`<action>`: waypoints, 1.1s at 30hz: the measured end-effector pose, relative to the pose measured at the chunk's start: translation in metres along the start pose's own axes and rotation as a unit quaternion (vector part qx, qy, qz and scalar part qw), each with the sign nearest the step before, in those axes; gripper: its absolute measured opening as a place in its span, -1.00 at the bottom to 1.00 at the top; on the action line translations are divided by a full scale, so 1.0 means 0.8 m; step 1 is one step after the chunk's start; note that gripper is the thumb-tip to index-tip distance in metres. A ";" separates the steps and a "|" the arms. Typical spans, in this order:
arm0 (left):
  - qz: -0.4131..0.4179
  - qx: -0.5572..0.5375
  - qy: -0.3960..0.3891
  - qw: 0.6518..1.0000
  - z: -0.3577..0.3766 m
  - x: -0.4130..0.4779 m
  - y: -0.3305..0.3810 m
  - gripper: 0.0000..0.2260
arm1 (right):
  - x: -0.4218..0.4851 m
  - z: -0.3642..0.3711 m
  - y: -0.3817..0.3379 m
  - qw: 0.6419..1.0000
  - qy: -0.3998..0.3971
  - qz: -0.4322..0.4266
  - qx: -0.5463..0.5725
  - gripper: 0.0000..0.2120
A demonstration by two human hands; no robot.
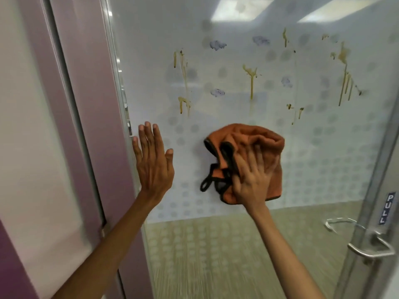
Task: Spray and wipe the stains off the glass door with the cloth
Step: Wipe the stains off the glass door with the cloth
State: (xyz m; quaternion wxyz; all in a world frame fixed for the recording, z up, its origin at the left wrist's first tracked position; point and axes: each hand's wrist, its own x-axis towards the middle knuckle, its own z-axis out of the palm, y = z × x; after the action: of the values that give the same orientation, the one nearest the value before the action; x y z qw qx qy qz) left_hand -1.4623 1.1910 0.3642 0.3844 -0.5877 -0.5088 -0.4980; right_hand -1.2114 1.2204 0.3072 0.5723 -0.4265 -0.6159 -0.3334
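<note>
The glass door (313,160) fills the view, frosted with a dot pattern. Brown drip stains (251,83) and grey-purple smudges (217,45) spread across its upper part. My right hand (251,180) presses a bunched orange cloth (254,147) with dark trim flat against the glass, below the stains. Fingers of that hand are spread over the cloth. My left hand (152,160) lies flat on the glass near the door's left edge, fingers straight. No spray bottle is in view.
A metal lever handle (371,249) and a "PULL" label (387,208) sit on the door's right frame. A mauve door frame (92,104) and white wall panel stand at the left. Ceiling lights reflect in the top of the glass.
</note>
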 end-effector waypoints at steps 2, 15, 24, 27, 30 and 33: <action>-0.009 0.011 -0.012 1.000 0.009 -0.017 0.010 -0.43 | 0.020 -0.013 0.035 0.999 0.023 0.039 0.000 -0.38; -0.024 0.002 -0.012 1.000 0.031 -0.039 0.058 -0.40 | 0.001 -0.020 0.054 0.999 -0.035 -0.030 0.000 -0.42; 0.007 0.015 -0.027 0.999 0.039 -0.039 0.083 -0.44 | -0.018 -0.003 0.009 0.999 -0.025 -0.016 0.016 -0.56; 0.054 0.010 -0.031 0.998 0.042 -0.041 0.090 -0.44 | -0.044 -0.022 0.061 0.999 -0.036 0.023 -0.007 -0.43; 0.029 0.010 -0.021 0.999 0.048 -0.042 0.096 -0.45 | 0.009 -0.028 0.090 0.989 0.016 0.147 -0.008 -0.39; 0.028 0.001 -0.023 0.999 0.056 -0.043 0.109 -0.45 | 0.045 -0.021 0.080 0.988 0.034 0.146 -0.024 -0.39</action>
State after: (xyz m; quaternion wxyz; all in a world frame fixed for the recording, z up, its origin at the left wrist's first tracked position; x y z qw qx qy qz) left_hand -1.3677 1.2104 0.3259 0.3871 -0.6127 -0.5009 -0.4731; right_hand -1.1454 1.2372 0.3395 0.6249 -0.5140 -0.5192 -0.2752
